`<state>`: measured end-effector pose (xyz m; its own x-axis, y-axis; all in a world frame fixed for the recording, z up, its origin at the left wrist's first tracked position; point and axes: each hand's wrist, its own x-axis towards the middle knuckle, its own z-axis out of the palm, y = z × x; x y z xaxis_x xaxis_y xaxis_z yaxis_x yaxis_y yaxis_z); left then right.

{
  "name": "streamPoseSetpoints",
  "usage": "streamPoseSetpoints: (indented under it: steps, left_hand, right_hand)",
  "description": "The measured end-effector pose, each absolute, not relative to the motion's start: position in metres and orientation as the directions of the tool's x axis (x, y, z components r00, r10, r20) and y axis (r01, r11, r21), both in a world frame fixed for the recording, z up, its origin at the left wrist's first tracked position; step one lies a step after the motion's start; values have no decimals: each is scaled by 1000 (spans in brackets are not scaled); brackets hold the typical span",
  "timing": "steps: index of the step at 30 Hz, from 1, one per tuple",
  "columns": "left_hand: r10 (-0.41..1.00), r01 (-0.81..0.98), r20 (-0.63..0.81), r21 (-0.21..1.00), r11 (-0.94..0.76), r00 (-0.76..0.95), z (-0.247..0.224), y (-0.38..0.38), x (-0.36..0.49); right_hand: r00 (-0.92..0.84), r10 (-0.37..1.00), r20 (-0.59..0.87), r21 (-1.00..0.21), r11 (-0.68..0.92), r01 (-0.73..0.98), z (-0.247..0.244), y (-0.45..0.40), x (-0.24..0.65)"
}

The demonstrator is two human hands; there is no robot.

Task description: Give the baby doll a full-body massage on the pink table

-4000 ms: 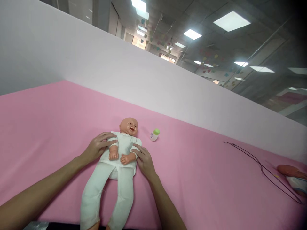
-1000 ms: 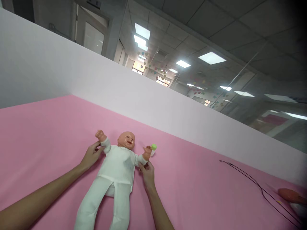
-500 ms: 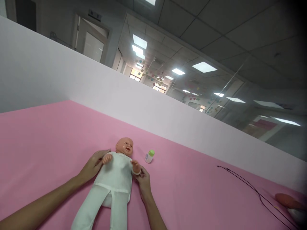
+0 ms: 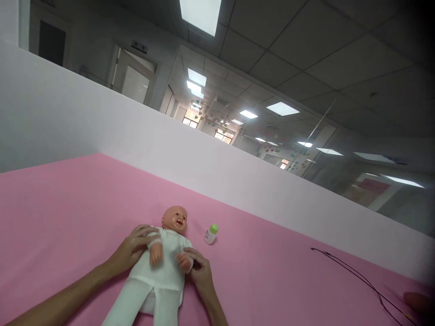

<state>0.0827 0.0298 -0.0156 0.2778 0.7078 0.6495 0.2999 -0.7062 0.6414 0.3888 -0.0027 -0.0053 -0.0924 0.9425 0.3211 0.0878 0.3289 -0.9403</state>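
Note:
A baby doll (image 4: 166,267) in a white top and white trousers lies on its back on the pink surface, head toward the wall. My left hand (image 4: 138,246) is closed round the doll's arm at the picture's left, fingers over the sleeve near the shoulder. On the other side, my right hand (image 4: 201,268) grips the doll's other arm near the wrist, its thumb hidden from me. Both doll hands rest over the front of its body. Just beyond my right hand stands a small white bottle (image 4: 211,235) with a green cap.
A pink cover (image 4: 272,271) spreads over the work surface. Behind it runs a low white wall (image 4: 220,167), topped by glass. A thin black cable (image 4: 353,269) lies at the right, beside a blurred reddish-brown object (image 4: 416,301) at the edge.
My hands have brought the doll's arms inward and down over its body. My left fingers have come over the sleeve. The camera view has tipped slightly upward.

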Motion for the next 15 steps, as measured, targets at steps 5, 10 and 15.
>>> streamPoseSetpoints:
  steps: [5,10,15]
  left_hand:
    - [553,377,708,414,-828,438,-13,28,81]
    - [758,335,638,691,-641,135,-14,28,80]
    - [858,132,338,941,-312,-386,-10,37,70]
  right_hand:
    - [-171,923,344,-926,364,99,-8,-3,385]
    - [67,954,292,-954,295,-47,-5,6,391]
    - [340,918,203,-922,297,-250,8,7,409]
